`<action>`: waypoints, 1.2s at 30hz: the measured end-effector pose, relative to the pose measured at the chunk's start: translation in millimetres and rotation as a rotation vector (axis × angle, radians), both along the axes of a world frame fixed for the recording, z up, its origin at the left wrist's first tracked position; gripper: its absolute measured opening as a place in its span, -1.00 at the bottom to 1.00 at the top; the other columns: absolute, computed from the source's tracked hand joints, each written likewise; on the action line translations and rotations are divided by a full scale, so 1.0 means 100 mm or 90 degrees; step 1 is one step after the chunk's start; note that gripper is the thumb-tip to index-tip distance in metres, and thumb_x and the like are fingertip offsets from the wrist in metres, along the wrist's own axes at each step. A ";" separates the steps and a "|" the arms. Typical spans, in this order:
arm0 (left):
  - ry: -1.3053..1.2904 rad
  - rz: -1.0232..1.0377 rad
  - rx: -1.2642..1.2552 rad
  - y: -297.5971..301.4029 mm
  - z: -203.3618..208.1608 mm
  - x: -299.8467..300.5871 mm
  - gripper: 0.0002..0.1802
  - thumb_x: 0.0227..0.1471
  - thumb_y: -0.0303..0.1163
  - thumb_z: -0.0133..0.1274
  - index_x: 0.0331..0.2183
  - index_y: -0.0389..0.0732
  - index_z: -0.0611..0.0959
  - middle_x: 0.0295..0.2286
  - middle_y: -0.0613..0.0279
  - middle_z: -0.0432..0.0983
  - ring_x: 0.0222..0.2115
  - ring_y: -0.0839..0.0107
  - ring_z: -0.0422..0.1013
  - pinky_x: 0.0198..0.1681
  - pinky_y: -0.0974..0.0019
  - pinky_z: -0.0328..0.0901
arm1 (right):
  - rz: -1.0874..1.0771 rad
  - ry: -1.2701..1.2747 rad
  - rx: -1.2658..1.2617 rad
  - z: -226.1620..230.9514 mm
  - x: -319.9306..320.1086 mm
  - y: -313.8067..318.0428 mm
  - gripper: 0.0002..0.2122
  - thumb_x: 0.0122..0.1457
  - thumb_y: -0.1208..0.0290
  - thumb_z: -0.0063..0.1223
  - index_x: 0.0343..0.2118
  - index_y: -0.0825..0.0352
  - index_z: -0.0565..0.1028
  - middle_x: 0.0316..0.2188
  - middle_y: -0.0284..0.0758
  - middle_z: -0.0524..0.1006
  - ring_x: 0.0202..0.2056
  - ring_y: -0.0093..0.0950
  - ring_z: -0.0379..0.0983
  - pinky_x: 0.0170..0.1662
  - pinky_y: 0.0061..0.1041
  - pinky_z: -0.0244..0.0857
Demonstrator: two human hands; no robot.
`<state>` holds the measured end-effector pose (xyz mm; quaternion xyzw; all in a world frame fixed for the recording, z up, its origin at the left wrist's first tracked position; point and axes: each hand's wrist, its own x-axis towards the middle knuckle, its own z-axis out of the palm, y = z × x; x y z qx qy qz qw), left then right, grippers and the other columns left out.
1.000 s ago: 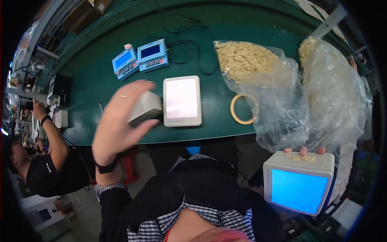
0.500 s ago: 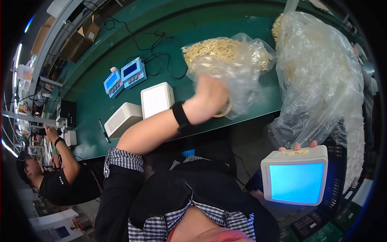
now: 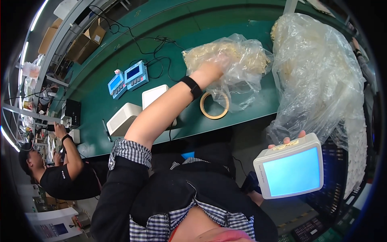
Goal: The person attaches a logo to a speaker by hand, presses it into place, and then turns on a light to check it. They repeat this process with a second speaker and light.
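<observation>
My left hand (image 3: 217, 62) reaches into a clear plastic bag (image 3: 244, 86) full of small cream-coloured pieces (image 3: 258, 62). Plastic and the pieces hide its fingers. Off the table's edge on the right, my right hand (image 3: 286, 140) grips a white box-shaped device (image 3: 258, 164) with a lit blue screen (image 3: 292, 171). Its fingertips show over the top edge, and the rest is behind the device. A few of the small cream pieces (image 3: 287, 145) lie on top of it. Close to the bag, a roll of tape (image 3: 202, 107) rests flat on the green table (image 3: 185, 127).
A large clear plastic bag (image 3: 322, 64) hangs over the table's right end, above a dark crate (image 3: 332, 177). Two white boxes (image 3: 124, 119) stand beneath and beyond my left forearm. Behind them are two blue devices (image 3: 136, 75) with cables (image 3: 163, 40). A co-worker (image 3: 60, 177) is at the left.
My left hand has gone from the bag's near side into it, uncovering the tape roll. The white device in my right hand has shifted slightly left and tilted.
</observation>
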<state>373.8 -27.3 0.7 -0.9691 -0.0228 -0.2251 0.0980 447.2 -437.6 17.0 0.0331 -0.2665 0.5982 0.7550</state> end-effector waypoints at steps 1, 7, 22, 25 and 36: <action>-0.003 -0.001 -0.003 -0.02 0.01 0.04 -0.61 -0.09 -0.44 0.03 -0.12 -0.19 0.56 -0.19 0.01 0.49 -0.08 0.13 0.39 -0.04 0.10 0.34 | -0.023 -0.014 -0.013 -0.13 0.02 -0.05 -0.45 0.33 0.10 -0.26 0.33 -0.19 -0.11 0.23 -0.18 0.09 0.25 0.23 -0.11 0.22 0.33 -0.08; 0.030 0.111 -0.040 -0.07 0.15 0.11 -0.73 -0.05 -0.38 0.02 -0.23 -0.13 0.59 -0.24 0.10 0.52 -0.20 0.13 0.45 -0.18 0.08 0.38 | -0.012 -0.033 0.023 -0.12 -0.03 0.12 -0.44 0.33 0.11 -0.25 0.34 -0.13 -0.10 0.22 -0.18 0.11 0.24 0.21 -0.06 0.21 0.34 -0.08; -0.096 0.157 -0.284 -0.57 0.69 -0.50 -0.82 -0.04 -0.38 0.05 -0.32 -0.19 0.61 -0.41 0.08 0.55 -0.38 0.10 0.48 -0.34 0.09 0.36 | -0.174 0.124 0.070 0.23 -0.64 0.90 -0.29 0.23 -0.14 -0.19 0.35 0.02 -0.10 0.30 -0.11 -0.04 0.19 -0.01 0.10 0.15 0.35 -0.03; -0.108 0.222 -0.394 -0.74 0.71 -0.77 -0.79 -0.06 -0.40 0.07 -0.30 -0.21 0.61 -0.41 0.09 0.56 -0.39 0.10 0.48 -0.33 0.13 0.36 | -0.185 0.148 0.043 0.22 -0.73 0.99 -0.30 0.23 -0.14 -0.20 0.35 0.03 -0.09 0.33 -0.14 -0.11 0.19 -0.03 0.10 0.13 0.39 -0.05; -0.404 -0.020 -0.951 -0.99 0.88 -2.24 -0.88 -0.08 -0.49 0.23 -0.42 -0.27 0.62 -0.44 0.24 0.60 -0.40 0.49 0.49 -0.38 0.44 0.29 | -0.135 0.048 0.005 0.62 -0.86 1.42 -0.22 0.18 -0.06 -0.04 0.36 0.06 -0.15 0.37 -0.13 -0.35 0.32 -0.01 -0.19 0.15 0.39 -0.12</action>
